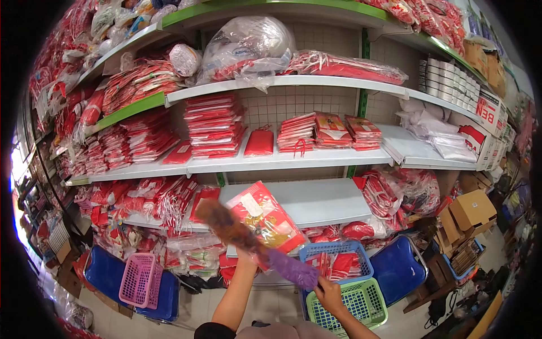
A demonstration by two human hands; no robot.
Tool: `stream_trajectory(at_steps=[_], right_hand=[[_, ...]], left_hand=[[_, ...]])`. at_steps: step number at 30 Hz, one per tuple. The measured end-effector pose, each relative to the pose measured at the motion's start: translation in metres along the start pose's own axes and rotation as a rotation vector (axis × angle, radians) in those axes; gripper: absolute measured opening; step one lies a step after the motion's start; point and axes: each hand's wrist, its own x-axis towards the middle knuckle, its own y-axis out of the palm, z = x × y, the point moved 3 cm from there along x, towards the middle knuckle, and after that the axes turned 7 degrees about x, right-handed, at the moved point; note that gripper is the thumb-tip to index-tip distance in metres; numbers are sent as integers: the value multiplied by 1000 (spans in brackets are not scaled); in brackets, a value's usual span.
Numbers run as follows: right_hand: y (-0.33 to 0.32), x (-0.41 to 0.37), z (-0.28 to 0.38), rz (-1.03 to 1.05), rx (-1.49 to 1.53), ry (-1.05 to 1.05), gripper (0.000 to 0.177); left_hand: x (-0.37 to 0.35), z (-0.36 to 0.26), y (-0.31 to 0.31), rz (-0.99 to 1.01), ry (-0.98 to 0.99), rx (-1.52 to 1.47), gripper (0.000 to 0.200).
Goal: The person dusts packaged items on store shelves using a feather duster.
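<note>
A long fluffy duster [291,269], purple at one end and brown at the other, slants across the middle, blurred at its brown end. My right hand [327,294] is closed at its purple end. Behind the duster, a red packet [268,217] with gold print and a white label is tilted up in front of the lower shelf. My left hand [247,261] is below that packet, mostly hidden by the duster; its fingers do not show.
Shelves [293,164] hold stacks of red packets [212,127]. Below stand a blue basket [364,257] with red packets, a green basket [378,299], a pink basket [135,279] and a blue chair [401,268]. Cardboard boxes [474,212] are at the right.
</note>
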Motion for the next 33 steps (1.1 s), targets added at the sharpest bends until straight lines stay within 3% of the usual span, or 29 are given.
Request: stream_trajectory(at_steps=[2, 3, 4, 7, 10, 12, 13, 15, 17, 21, 26, 30, 31, 33], right_hand=[[-3, 4, 0, -53, 69, 230, 17], [-4, 6, 1, -74, 104, 345, 17], [-5, 7, 5, -83, 98, 344, 19], [3, 10, 4, -52, 104, 77, 21], [-1, 18, 13, -78, 148, 204, 22], [1, 22, 12, -115, 170, 295, 22], [1, 23, 10, -132, 181, 340, 21], [5, 19, 12, 12, 125, 195, 19], [8, 10, 10, 59, 107, 126, 18], [15, -3, 4, 14, 79, 149, 16], [14, -19, 0, 73, 34, 15, 16], [-8, -9, 1, -55, 77, 339, 18], [-9, -6, 4, -41, 74, 291, 18], [-10, -2, 11, -15, 68, 196, 18]], left_hand=[[-5, 9, 71, -40, -160, 44, 60], [-9, 12, 97, -74, -145, 140, 61], [-11, 16, 101, -102, -160, 157, 61], [-14, 20, 73, -86, -191, 133, 64], [-17, 26, 80, -183, -199, 235, 66], [-16, 32, 120, -250, -227, 309, 66], [-15, 33, 108, -227, -241, 273, 64], [-15, 33, 58, -181, -271, 202, 61], [-25, 29, 33, 63, -297, 81, 53], [-21, 17, -5, -272, -180, 384, 51], [-19, 27, 39, -98, -209, 148, 52], [-11, 27, 108, -120, -198, 131, 56], [-11, 28, 104, -229, -201, 214, 56], [-14, 29, 86, 88, -308, 1, 58]])
